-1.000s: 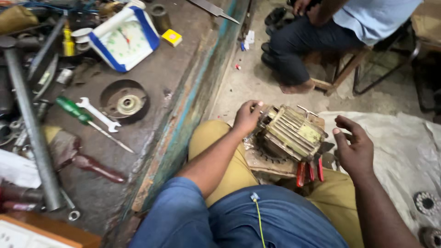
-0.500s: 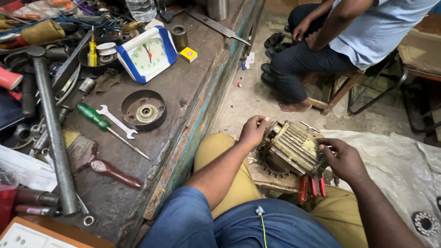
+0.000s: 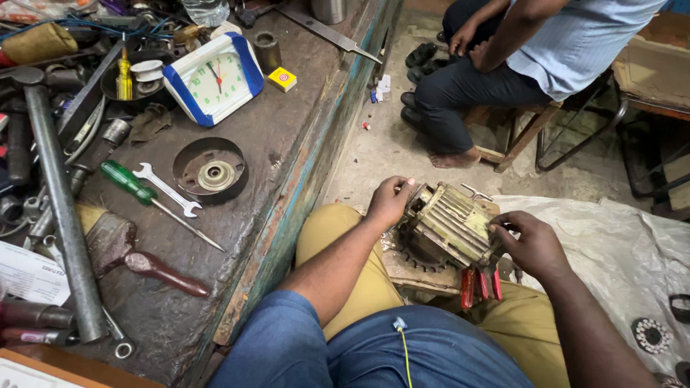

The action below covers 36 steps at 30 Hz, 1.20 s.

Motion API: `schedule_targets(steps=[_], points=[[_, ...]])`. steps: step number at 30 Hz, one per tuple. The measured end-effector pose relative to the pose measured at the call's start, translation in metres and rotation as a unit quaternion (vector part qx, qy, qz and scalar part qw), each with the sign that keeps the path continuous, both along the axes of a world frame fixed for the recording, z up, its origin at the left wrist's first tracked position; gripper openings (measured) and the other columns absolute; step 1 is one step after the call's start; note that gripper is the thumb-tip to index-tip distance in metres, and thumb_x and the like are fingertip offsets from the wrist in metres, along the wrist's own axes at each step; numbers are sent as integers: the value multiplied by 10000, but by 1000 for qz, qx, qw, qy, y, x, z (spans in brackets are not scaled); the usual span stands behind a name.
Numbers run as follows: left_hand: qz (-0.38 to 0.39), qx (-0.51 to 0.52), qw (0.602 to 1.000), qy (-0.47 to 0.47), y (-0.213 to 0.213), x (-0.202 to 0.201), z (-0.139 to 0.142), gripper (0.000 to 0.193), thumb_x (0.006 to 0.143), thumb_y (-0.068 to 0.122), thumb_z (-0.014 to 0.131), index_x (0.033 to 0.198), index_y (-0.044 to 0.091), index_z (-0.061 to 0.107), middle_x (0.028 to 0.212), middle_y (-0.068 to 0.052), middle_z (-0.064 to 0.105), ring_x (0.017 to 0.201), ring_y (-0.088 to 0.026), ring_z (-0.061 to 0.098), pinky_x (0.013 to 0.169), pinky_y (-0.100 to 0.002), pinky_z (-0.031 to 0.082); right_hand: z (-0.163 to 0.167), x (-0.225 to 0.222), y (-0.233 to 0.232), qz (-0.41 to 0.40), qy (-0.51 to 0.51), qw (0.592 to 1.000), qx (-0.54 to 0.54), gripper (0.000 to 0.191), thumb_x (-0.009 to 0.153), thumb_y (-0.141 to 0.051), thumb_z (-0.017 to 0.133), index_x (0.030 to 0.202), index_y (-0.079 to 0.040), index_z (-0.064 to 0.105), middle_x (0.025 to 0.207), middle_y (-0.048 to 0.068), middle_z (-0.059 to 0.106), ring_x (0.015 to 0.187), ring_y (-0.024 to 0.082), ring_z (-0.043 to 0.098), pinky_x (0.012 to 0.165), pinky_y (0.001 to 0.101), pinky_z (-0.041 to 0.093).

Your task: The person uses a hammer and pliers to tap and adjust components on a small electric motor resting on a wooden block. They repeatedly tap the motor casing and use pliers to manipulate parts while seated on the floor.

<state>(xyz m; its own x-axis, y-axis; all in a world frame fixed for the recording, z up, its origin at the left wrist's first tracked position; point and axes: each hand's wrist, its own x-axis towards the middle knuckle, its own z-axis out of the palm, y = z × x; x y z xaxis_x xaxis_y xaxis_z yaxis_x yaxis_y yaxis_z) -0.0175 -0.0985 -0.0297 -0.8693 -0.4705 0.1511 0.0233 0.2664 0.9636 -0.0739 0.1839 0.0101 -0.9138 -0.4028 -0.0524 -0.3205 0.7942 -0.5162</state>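
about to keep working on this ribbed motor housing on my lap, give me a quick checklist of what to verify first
1. Left hand gripping one end of the dirty ribbed metal motor housing: ok.
2. Right hand on its other end: ok.
3. Housing supported on the worn wooden block across the lap: ok, though how steadily cannot tell.
4. Red-handled pliers within reach, beside the right hand: ok.
5. Green-handled screwdriver and small steel spanner on the bench: ok.
6. Fasteners loosened: cannot tell.

We see a grimy, yellowish finned motor (image 3: pixel 449 224) lying tilted on a wooden block (image 3: pixel 417 271) at our knees, gripped at both ends.
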Motion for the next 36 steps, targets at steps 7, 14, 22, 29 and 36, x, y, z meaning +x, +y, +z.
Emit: schedule_targets(steps=[7, 14, 22, 29, 36], points=[[0, -5, 1000, 7, 0, -2, -2, 384, 990, 402, 638, 1044, 33, 728, 1001, -166, 739, 907, -282, 701, 828, -383, 547, -3, 0, 0, 82, 104, 991, 30, 184, 902, -242, 719, 1034, -115, 740, 1092, 53, 730, 875, 273, 736, 799, 379, 583], [-46, 20, 999, -19, 3, -1, -2, 386, 918, 417, 712, 1012, 42, 728, 967, -135, 735, 835, -246, 705, 775, -366, 562, 8, 5, -3, 121, 125, 984, 45, 198, 895, -226, 713, 1055, -110, 708, 1170, 69, 692, 915, 327, 715, 799, 412, 571], [-50, 3, 999, -8, 2, -2, -8, 379, 938, 412, 705, 1014, 41, 730, 1017, -141, 728, 889, -247, 709, 814, -360, 559, 8, 4, -8, 144, 143, 977, 70, 181, 898, -203, 686, 1050, -106, 699, 1105, 70, 697, 929, 343, 702, 806, 425, 565], [-40, -2, 999, -26, 2, -3, -10, 375, 938, 411, 699, 1022, 48, 736, 1021, -142, 731, 904, -251, 711, 836, -362, 559, 7, 6, -9, 119, 129, 980, 89, 177, 934, -230, 663, 1047, -94, 682, 1075, 92, 701, 894, 360, 699, 785, 456, 557], [-40, 22, 999, -29, 5, -2, -5, 367, 950, 404, 692, 1084, 66, 742, 1031, -112, 749, 916, -215, 693, 846, -357, 549, 1, 0, -3, -33, 37, 996, -75, 251, 1026, -250, 661, 1180, -53, 637, 1025, 161, 723, 907, 303, 734, 815, 411, 567]])
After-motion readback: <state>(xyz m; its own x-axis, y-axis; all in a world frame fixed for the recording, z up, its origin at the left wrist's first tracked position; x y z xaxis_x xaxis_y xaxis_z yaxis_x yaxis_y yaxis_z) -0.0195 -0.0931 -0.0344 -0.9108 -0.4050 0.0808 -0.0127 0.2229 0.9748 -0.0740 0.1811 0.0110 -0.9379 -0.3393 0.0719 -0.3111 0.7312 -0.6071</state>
